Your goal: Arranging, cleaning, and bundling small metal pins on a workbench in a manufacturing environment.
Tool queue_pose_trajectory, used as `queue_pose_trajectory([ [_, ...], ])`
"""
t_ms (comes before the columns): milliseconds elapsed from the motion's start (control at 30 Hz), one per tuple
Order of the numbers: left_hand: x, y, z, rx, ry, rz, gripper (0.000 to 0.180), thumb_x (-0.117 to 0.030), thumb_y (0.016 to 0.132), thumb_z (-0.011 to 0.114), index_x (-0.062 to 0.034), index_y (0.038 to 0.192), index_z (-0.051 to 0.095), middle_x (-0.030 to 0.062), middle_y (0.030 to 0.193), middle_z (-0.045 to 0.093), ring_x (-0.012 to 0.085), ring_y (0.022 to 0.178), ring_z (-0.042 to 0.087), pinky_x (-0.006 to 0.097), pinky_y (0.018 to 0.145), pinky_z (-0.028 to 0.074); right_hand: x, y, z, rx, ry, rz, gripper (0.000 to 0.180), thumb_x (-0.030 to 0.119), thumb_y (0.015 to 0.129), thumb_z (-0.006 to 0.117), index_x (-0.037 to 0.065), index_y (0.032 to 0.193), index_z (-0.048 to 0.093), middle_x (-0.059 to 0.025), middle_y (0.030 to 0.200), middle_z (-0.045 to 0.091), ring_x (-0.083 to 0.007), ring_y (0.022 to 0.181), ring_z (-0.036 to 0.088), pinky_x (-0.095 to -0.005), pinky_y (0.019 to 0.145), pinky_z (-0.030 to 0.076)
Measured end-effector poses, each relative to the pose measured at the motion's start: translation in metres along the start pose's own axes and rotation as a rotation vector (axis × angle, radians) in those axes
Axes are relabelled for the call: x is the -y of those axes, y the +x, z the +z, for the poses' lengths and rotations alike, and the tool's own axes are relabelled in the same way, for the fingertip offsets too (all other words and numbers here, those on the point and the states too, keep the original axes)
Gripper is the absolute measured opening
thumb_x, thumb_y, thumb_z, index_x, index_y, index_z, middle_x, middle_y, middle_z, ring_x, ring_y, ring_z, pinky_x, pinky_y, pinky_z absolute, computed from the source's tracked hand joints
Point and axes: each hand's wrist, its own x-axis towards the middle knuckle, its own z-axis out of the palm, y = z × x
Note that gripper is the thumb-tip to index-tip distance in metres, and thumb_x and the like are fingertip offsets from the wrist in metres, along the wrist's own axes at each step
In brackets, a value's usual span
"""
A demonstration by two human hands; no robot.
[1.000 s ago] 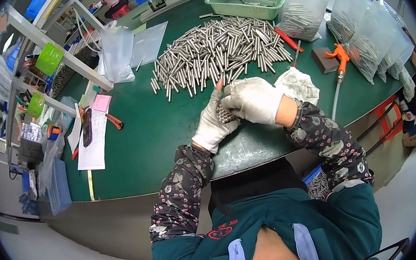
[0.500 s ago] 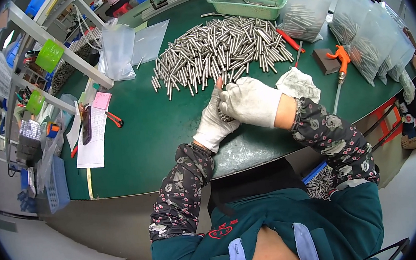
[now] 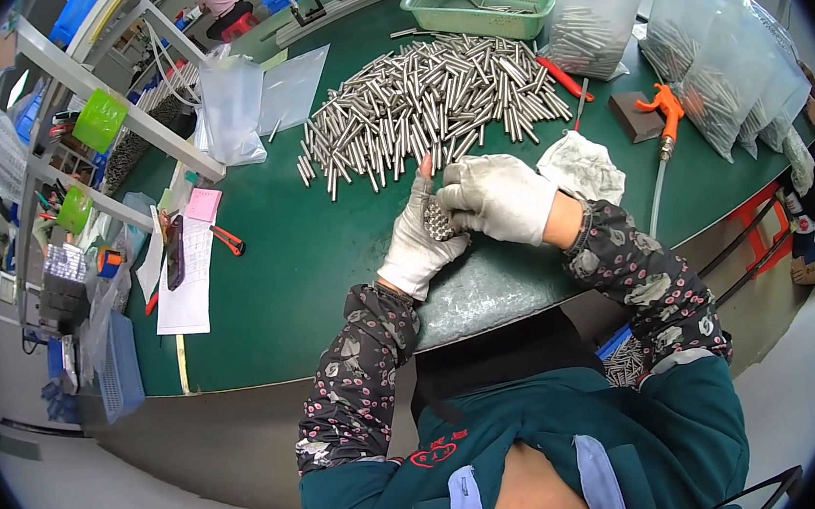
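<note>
The left hand [image 3: 419, 241], in a white glove, is curled around a bundle of short metal rods [image 3: 437, 219], gripping them with their ends facing up. The right hand [image 3: 495, 197], gloved too, is closed over the same bundle from the other side, its fingers pressed against the rods. Both hands rest on the green table [image 3: 300, 255] near its front edge. Just behind them lies a big heap of loose rods [image 3: 423, 106], and a crumpled cloth [image 3: 584, 167] sits beside the right wrist.

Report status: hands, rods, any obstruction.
Left hand cups rod bundle; right hand closed on it. Loose rod pile just beyond. Nothing blocking.
</note>
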Motion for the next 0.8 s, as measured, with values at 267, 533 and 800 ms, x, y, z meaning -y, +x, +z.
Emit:
queue_pose_trajectory([
  [267, -0.014, -0.003, 0.005, -0.079, 0.256, -0.055, 0.105, 0.014, 0.059, 0.066, -0.0218, 0.142, 0.012, -0.0028, 0.083, 0.052, 0.0065, 0.072, 0.051, 0.021, 0.070, 0.044, -0.012, -0.011, -0.002, -0.328, 0.620, 0.243, 0.010, 0.010, 0.075, 0.062, 0.003, 0.081, 0.059, -0.0046, 0.078, 0.056, -0.0199, 0.077, 0.056, -0.0302, 0.070, 0.045],
  [533, -0.015, -0.004, 0.005, -0.085, 0.404, 0.009, 0.104, 0.011, 0.058, 0.068, -0.0196, 0.142, 0.015, -0.0017, 0.082, 0.054, 0.0070, 0.073, 0.052, 0.020, 0.071, 0.044, -0.024, -0.021, 0.006, -0.499, 1.402, 0.591, 0.015, 0.020, 0.090, 0.049, 0.008, 0.099, 0.048, -0.0036, 0.080, 0.056, -0.0141, 0.073, 0.056, -0.0270, 0.068, 0.048],
  [800, -0.014, -0.005, 0.006, -0.079, 0.457, 0.054, 0.099, 0.005, 0.059, 0.068, -0.0142, 0.142, 0.015, -0.0010, 0.079, 0.055, 0.0083, 0.070, 0.054, 0.021, 0.070, 0.046, -0.022, -0.026, 0.015, -0.472, 1.290, 0.734, 0.019, 0.024, 0.091, 0.045, 0.005, 0.094, 0.048, -0.0013, 0.068, 0.051, -0.0086, 0.054, 0.046, -0.0213, 0.051, 0.039],
])
